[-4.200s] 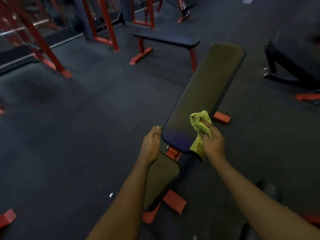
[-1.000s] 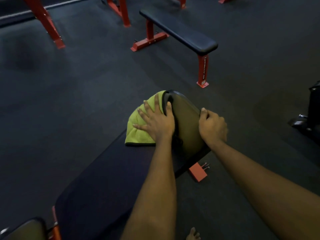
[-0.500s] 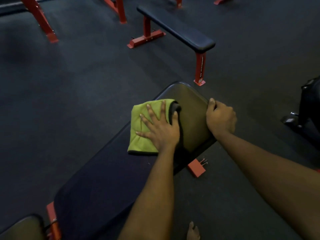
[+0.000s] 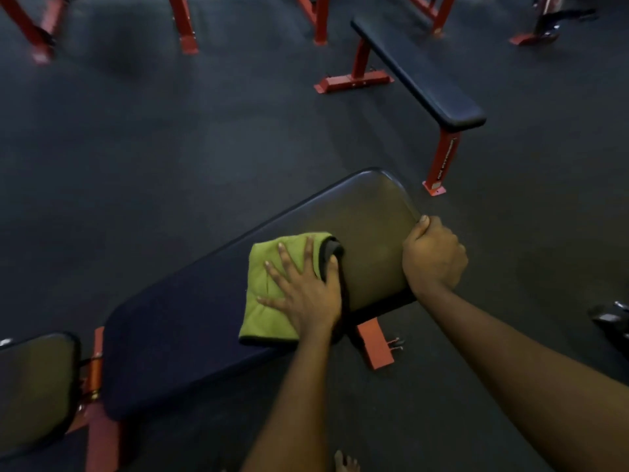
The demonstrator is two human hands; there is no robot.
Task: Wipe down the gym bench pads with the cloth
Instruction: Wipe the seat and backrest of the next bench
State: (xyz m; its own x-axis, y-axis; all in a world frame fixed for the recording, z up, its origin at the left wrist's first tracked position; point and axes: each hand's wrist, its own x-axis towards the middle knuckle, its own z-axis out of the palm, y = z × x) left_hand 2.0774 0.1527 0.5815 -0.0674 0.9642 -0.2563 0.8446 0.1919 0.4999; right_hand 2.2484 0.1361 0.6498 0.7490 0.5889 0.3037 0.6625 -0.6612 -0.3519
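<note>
Clearly soft, the folded lime-green microfibre cloth (image 4: 272,291) yields under the flat, splayed left hand (image 4: 306,298); right hand (image 4: 432,257) clenches the long black vinyl bench pad (image 4: 367,226) at its far-right edge

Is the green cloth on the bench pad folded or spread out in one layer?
Folded. The cloth shows a doubled edge near the thumb of the left hand, which presses it flat on the bench pad.

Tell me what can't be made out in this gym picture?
All in the head view:
- Pad surface beneath the green cloth: covered by the cloth and the left hand.
- Right hand fingertips: curled over the long pad edge.
- Seat pad: cut off at left.
- Red rack legs: motion-blurred.
</note>
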